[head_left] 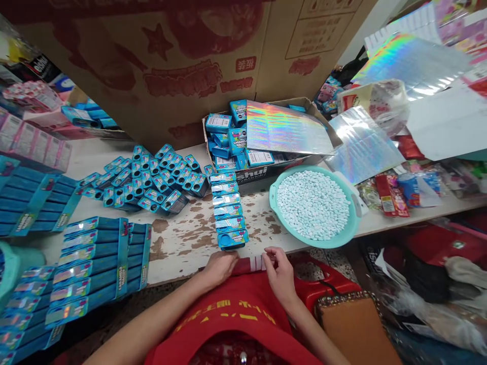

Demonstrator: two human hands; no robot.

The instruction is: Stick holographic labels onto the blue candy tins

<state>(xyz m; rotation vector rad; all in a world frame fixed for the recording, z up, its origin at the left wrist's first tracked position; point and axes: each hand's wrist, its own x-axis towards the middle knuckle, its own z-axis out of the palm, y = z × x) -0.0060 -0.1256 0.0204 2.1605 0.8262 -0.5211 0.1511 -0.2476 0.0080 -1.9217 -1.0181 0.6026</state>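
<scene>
My left hand rests at the table's front edge, its fingers curled, just below a column of small blue boxes; what it holds, if anything, is hidden. To its right, my right hand is raised near my lap with thumb and fingers bent towards a few thin white strips. The front box of the column shows a round hole. Right of the column stands a turquoise basin full of small pale pieces. Many blue boxes with round openings lie in a loose group at the left.
Behind the column, an open carton holds blue boxes under a shiny holographic sheet. A large cardboard box rises at the back. Stacked blue display packs stand at the left edge. Wrappers and sheets cover the right side.
</scene>
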